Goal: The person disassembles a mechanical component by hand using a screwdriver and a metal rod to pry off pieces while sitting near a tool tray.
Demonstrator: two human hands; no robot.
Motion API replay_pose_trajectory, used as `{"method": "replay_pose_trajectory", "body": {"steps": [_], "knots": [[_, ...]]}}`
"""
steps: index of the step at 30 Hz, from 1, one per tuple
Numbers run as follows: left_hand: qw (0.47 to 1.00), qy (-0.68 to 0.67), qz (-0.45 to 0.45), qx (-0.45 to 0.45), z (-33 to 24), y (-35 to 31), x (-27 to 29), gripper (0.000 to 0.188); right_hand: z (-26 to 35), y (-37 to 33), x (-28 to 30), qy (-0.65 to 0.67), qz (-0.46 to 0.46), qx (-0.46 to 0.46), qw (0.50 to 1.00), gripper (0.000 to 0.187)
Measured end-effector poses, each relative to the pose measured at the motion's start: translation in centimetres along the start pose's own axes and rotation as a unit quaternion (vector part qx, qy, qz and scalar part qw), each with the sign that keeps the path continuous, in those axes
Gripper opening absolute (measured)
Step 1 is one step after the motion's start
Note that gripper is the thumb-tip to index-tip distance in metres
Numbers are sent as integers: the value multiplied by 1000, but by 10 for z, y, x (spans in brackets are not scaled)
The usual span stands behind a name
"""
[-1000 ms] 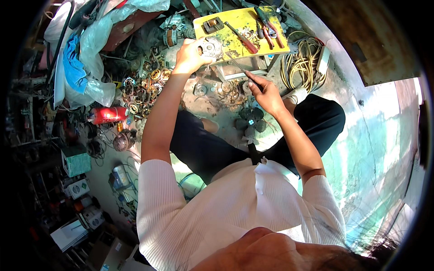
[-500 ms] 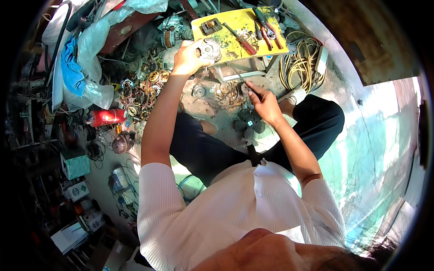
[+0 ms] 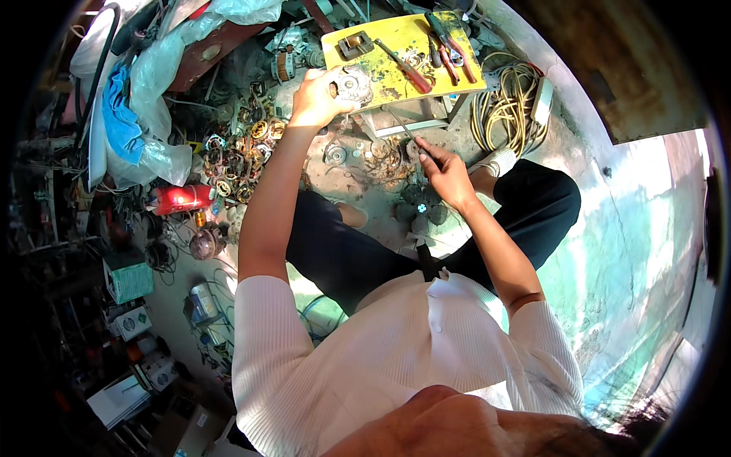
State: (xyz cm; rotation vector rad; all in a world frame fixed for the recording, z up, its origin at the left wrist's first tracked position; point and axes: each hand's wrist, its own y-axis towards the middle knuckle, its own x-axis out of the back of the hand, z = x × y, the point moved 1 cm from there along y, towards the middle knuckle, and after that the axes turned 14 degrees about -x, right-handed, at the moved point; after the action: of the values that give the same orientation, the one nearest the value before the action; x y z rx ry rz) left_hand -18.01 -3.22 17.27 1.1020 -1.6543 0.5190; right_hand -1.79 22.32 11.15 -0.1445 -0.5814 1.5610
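At the tabletop, the outstretched left hand holds metalwork.

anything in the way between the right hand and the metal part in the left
Nothing visible. The right hand holds a thin tool pointing toward the metal part in the left hand; the yellow tabletop shows close to the tip.

Glare bleaches the floor while shadow darkens the left
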Motion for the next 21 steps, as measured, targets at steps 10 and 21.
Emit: {"method": "replay_pose_trajectory", "body": {"steps": [10,21], "knots": [[1000,-12,12,26,-6,7,4,86,14,5,-1,146,89,-45,984,37],[1000,5,11,21,-2,7,2,87,23,2,1,208,134,-106,963,40]]}}
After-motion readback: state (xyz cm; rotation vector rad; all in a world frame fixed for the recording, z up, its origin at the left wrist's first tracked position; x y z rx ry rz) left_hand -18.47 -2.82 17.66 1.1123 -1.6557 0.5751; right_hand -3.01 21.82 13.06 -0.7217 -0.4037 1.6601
